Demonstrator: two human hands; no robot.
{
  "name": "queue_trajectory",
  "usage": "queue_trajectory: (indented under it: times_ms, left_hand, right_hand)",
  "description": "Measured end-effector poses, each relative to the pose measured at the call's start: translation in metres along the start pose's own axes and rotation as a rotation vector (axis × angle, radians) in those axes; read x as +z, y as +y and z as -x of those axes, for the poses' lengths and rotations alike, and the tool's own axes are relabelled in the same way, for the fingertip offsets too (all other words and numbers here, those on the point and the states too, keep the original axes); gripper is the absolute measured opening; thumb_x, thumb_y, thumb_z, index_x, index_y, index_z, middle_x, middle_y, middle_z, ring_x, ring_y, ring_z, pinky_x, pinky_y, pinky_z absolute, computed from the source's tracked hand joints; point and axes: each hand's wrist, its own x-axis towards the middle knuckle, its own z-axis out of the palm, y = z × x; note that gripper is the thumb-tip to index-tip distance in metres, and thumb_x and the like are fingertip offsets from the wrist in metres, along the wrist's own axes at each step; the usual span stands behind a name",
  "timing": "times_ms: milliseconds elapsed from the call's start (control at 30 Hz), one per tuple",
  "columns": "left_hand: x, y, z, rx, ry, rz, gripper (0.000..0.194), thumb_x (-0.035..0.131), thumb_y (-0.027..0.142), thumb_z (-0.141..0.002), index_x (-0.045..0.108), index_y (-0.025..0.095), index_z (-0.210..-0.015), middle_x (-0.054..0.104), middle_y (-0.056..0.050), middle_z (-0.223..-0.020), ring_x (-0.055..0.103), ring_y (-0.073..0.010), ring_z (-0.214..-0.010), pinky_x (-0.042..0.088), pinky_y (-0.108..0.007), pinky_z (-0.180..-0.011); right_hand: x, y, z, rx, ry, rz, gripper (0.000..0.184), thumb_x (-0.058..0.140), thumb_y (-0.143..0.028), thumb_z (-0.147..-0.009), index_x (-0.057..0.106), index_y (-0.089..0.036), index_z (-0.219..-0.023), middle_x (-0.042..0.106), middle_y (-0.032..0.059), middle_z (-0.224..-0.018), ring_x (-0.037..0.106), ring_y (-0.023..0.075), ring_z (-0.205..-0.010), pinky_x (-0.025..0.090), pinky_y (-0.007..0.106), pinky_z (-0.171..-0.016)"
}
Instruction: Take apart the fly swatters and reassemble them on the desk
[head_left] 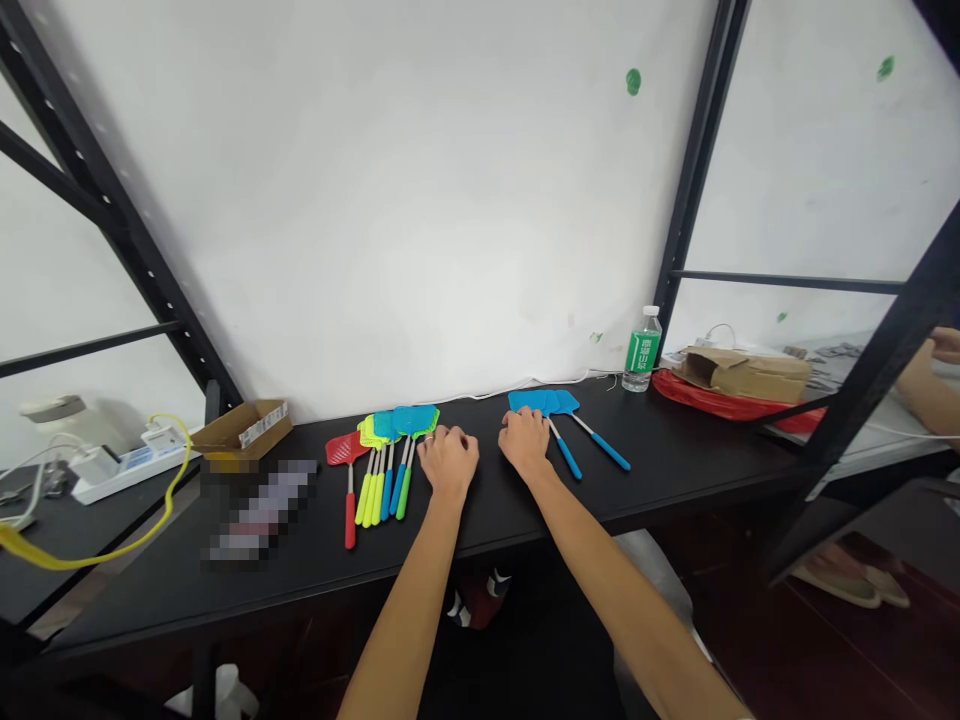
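Note:
My left hand (450, 458) rests on the black table with curled fingers, just right of a row of fly swatters; whatever is under its fingers is hidden. That row holds a red fly swatter (349, 500), several yellow fly swatters (371, 490), blue ones (397, 490) and a green fly swatter (405, 492) nearest my hand, heads toward the wall and partly overlapping. My right hand (525, 437) is closed over the lower part of a blue fly swatter (525, 400), whose handle is covered. Two more blue fly swatters (604, 445) fan out to its right.
A water bottle (642, 350) stands at the back right, beside a cardboard package (742, 372) on red plastic (712, 397). On the left are an open cardboard box (244, 432), a blurred item (266, 510), a power strip (142, 465) and a yellow cable (161, 510). Black shelf posts (697, 160) frame the table.

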Motion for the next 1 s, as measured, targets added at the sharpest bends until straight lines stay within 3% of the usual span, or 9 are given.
queue_trajectory:
  times_ms: [100, 267, 467, 700, 867, 1000]
  left_hand:
    - [0.004, -0.008, 0.001, -0.153, 0.044, -0.101, 0.024, 0.051, 0.029, -0.083, 0.069, 0.018, -0.093, 0.061, -0.017, -0.110, 0.051, -0.0350, -0.110, 0.031, -0.048, -0.094]
    - [0.005, -0.011, 0.002, -0.145, -0.015, -0.070, 0.025, 0.051, 0.027, -0.082, 0.068, 0.018, -0.096, 0.060, -0.017, -0.112, 0.051, -0.0347, -0.109, 0.032, -0.046, -0.092]
    - [0.003, -0.016, -0.004, -0.188, -0.045, -0.049, 0.022, 0.053, 0.027, -0.080, 0.069, 0.019, -0.093, 0.062, -0.016, -0.109, 0.052, -0.0336, -0.109, 0.034, -0.045, -0.091]
    - [-0.001, -0.027, -0.008, -0.233, -0.098, -0.082, 0.025, 0.050, 0.020, -0.084, 0.070, 0.020, -0.100, 0.060, -0.016, -0.111, 0.053, -0.0330, -0.108, 0.036, -0.044, -0.089]
    - [-0.005, -0.029, -0.010, -0.202, -0.180, -0.057, 0.031, 0.047, 0.009, -0.084, 0.068, 0.023, -0.103, 0.060, -0.013, -0.109, 0.054, -0.0305, -0.103, 0.041, -0.038, -0.080]
    - [-0.010, -0.024, -0.009, -0.123, -0.087, -0.018, 0.041, 0.041, 0.005, -0.085, 0.064, 0.026, -0.113, 0.061, -0.012, -0.112, 0.053, -0.0291, -0.103, 0.042, -0.035, -0.077]
  right_hand:
    - [0.000, -0.007, 0.001, -0.102, 0.009, -0.040, 0.025, 0.049, -0.017, -0.087, 0.069, -0.021, -0.100, 0.061, 0.0112, -0.109, 0.049, 0.0260, -0.104, 0.034, 0.037, -0.087]
    - [0.002, -0.014, 0.004, -0.244, -0.039, -0.048, 0.023, 0.049, -0.017, -0.087, 0.069, -0.022, -0.096, 0.062, 0.0098, -0.104, 0.050, 0.0243, -0.103, 0.037, 0.034, -0.086]
    - [0.003, -0.009, 0.003, -0.123, -0.133, 0.007, 0.020, 0.053, -0.019, -0.086, 0.071, -0.020, -0.095, 0.065, 0.0120, -0.101, 0.055, 0.0264, -0.102, 0.040, 0.034, -0.082]
    - [-0.006, 0.000, -0.001, -0.021, -0.124, 0.016, 0.022, 0.051, -0.018, -0.085, 0.073, -0.018, -0.088, 0.069, 0.0138, -0.097, 0.060, 0.0279, -0.096, 0.040, 0.035, -0.077]
    - [-0.009, -0.007, 0.000, -0.110, -0.115, -0.072, 0.024, 0.049, -0.018, -0.087, 0.071, -0.022, -0.092, 0.070, 0.0096, -0.095, 0.062, 0.0249, -0.092, 0.039, 0.031, -0.072]
    - [-0.007, -0.015, 0.003, -0.190, -0.140, -0.165, 0.024, 0.049, -0.019, -0.087, 0.070, -0.025, -0.098, 0.072, 0.0066, -0.095, 0.063, 0.0227, -0.087, 0.039, 0.030, -0.072]
